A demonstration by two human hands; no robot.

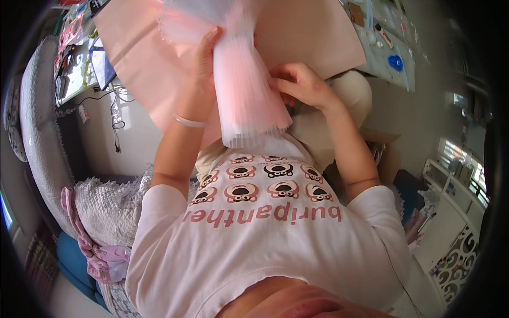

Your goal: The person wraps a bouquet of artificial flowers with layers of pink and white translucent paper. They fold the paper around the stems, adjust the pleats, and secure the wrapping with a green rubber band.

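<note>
A bundle of gathered pink and white tulle [248, 91] hangs upright before me, pinched in at its middle and flaring to a pleated lower hem. Its upper part spreads out past the top edge, with a lace-like border at the left. My left hand [206, 51] is closed around the pinched middle, thumb in front; most of its fingers are hidden behind the tulle. At the skirt's right edge is my right hand [300, 83], its fingers curled against the net; whether they grip it cannot be seen. Beneath lies a large sheet of pink paper [310, 35].
At the left, a table carries a tablet [101, 63] and pliers-like tools. A cable [115, 127] trails below. At the right, a blue object [395, 63] lies on a clear mat. A quilted sofa [43, 119] stands left; an open cardboard box [381, 139] sits by my right elbow.
</note>
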